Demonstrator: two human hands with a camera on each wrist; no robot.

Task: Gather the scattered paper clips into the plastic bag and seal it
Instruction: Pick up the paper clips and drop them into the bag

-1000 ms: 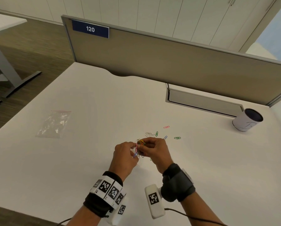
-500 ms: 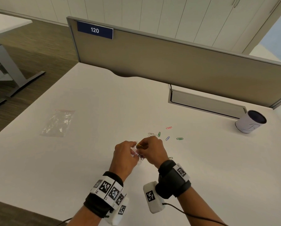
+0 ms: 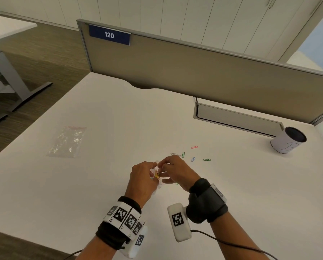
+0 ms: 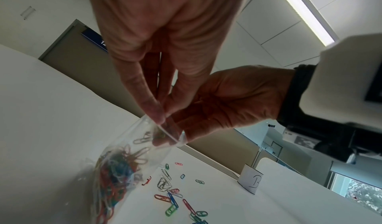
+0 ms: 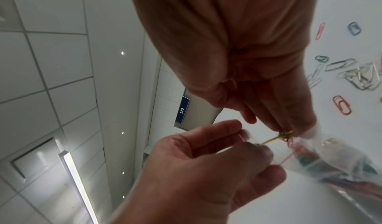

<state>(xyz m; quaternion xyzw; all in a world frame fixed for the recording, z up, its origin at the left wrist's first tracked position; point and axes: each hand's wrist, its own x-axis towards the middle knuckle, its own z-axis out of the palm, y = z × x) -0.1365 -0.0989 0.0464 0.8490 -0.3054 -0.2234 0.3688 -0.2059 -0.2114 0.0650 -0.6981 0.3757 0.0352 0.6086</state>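
Clear plastic bag is being held between both hands in the head view, left hand and right hand meeting over the desk; loose paper clips are lying just beyond the right hand. A second bag is lying well apart to the left.

Left wrist view: left fingertips are pinching the bag's mouth rim, the bag hanging below the grip, already holding many clips.

Right wrist view: right fingers are pinching a small cluster of clips at the opening.

Judgement: filling step is under way. Next move calls for releasing the cluster inside, then collecting the remainder before sealing
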